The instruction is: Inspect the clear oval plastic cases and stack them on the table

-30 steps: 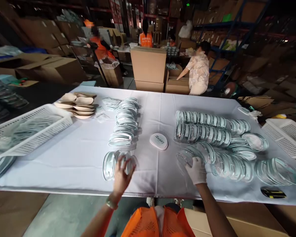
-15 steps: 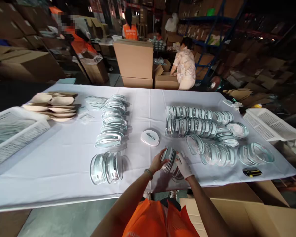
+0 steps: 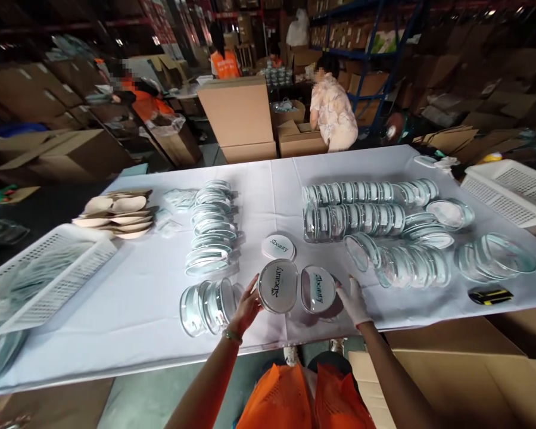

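My bare left hand (image 3: 249, 305), with a bracelet at the wrist, grips the left edge of a round clear case (image 3: 277, 286), tilted so its lettered white card faces up. Beside it lies a second clear case (image 3: 317, 289) with a similar card. My right hand (image 3: 354, 301), in a white glove, is at the right of that second case with thumb and fingers spread; whether the thumb touches its edge I cannot tell. Just beyond the cases sits a stack of round white lettered cards (image 3: 279, 246).
Rows of clear cases (image 3: 355, 220) fill the table's right side, with a black-and-yellow cutter (image 3: 490, 296) near its edge. More cases (image 3: 208, 307) and beige scoop-shaped pieces (image 3: 116, 215) lie left. White baskets (image 3: 53, 280) flank the table; people and cartons (image 3: 236, 116) stand behind.
The cases held together between both hands are now apart, two card faces turned up. My left hand has moved left with one; my right hand has opened and shifted right. The view has shifted.
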